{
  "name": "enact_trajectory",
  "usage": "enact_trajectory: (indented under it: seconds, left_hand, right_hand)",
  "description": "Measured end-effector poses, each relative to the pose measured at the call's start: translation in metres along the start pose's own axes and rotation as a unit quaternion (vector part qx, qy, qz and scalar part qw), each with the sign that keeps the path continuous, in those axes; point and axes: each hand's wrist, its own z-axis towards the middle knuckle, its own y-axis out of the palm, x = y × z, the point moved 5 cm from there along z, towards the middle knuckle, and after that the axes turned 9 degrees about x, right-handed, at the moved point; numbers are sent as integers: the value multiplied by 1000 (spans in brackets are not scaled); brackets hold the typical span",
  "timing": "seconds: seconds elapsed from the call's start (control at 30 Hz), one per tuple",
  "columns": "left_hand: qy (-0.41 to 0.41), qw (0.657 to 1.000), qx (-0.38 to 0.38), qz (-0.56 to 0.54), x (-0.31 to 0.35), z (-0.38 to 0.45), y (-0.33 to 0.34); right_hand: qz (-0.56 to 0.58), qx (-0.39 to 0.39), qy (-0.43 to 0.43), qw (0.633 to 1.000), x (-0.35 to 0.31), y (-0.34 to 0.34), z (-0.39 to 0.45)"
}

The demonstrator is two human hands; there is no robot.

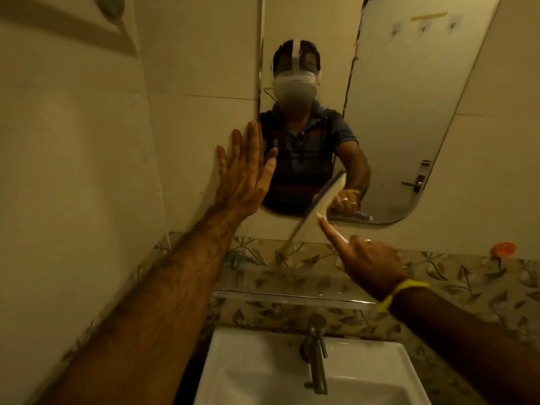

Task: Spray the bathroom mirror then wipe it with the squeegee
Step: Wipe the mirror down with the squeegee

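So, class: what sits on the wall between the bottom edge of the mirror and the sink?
In the head view, a clear shelf against leaf-patterned tiles lies between the mirror and the sink, with the tap just below.

Two hands are up, the left hand [244, 171] flat with fingers spread and the right hand [366, 263] gripping one squeegee [321, 197], both before one mirror [394, 112], with one glass shelf [292, 296], one tap [317, 352] and one basin [248, 375] below them.
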Motion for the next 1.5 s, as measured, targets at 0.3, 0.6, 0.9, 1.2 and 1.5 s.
enact_trajectory:
  seconds: [0.3, 0.6, 0.9, 1.2, 1.5]
  left_hand:
    - [-38, 992, 52, 108, 14, -2, 14]
    - [-148, 983, 86, 67, 26, -5, 22]
    - [-163, 980, 75, 83, 43, -4, 12]
    - [-5, 986, 138, 93, 110, 77, -39]
    - [-67, 990, 120, 2, 91, 136, -85]
  right_hand:
    - [2, 70, -34, 997, -11, -23, 40]
    - [-48, -25, 50, 997, 104, 8, -45]
    - [29, 42, 214, 975, 175, -16, -74]
    - [343, 321, 278, 838, 163, -125, 39]
    - [263, 437, 284, 812, 222, -264, 165]
